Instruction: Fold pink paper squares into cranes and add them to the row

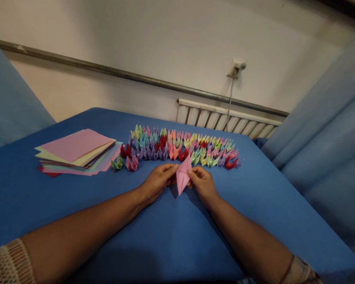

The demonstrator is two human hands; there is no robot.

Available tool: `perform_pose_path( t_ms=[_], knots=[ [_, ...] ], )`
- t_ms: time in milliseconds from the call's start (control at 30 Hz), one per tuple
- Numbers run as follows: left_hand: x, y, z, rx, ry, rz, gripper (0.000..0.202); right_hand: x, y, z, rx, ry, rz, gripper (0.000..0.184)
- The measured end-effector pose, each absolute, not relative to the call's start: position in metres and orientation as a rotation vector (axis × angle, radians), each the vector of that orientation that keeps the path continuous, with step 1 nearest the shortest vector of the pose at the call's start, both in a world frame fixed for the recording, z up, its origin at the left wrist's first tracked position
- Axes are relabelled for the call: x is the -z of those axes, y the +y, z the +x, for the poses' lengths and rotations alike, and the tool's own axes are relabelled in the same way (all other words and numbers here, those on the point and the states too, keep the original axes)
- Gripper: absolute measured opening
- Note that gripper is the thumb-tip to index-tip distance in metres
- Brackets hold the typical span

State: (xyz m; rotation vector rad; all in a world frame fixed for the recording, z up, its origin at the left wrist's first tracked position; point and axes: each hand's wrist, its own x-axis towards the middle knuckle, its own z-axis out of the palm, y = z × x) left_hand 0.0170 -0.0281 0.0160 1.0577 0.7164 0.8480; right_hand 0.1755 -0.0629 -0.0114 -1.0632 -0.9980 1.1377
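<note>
Between my two hands is a piece of pink origami paper (184, 174), folded into a long diamond with a crease across its middle. My left hand (162, 177) pinches its left side between thumb and fingers. On the right side, my right hand (203, 184) grips it, the thumb lying on the front face. The diamond stands tilted, one point up and one point down, just above the blue table. Right behind it are rows of folded paper cranes (149, 150) in many colours. Fingers behind the paper are partly hidden.
A stack of coloured paper sheets (77, 148) lies on the left of the blue-covered table (171, 236). A green crane (117, 163) and a pink one (132, 163) sit near it. Behind are a radiator (225, 114), a wall pipe (130, 77) and a plugged socket (236, 69). Blue curtains (328, 146) hang on both sides.
</note>
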Motion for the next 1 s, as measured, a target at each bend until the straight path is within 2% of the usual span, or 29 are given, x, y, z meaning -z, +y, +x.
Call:
perform_pose_path(
  t_ms=[367,733,1000],
  knots=[
    [-0.0081,-0.0269,0.0193,-0.926,0.882,1.299,0.034,0.0127,-0.0661,0.1677,-1.172,-1.075,-1.075,0.041],
    [-0.0145,-0.0321,0.0203,-0.877,0.858,1.240,0.036,0.0097,-0.0661,0.1713,-1.122,-1.101,-1.109,0.039],
    [-0.0129,-0.0305,0.0171,-0.691,0.814,1.300,0.033,0.0044,-0.0644,0.1710,-1.155,-1.056,-1.118,0.046]
  ],
)
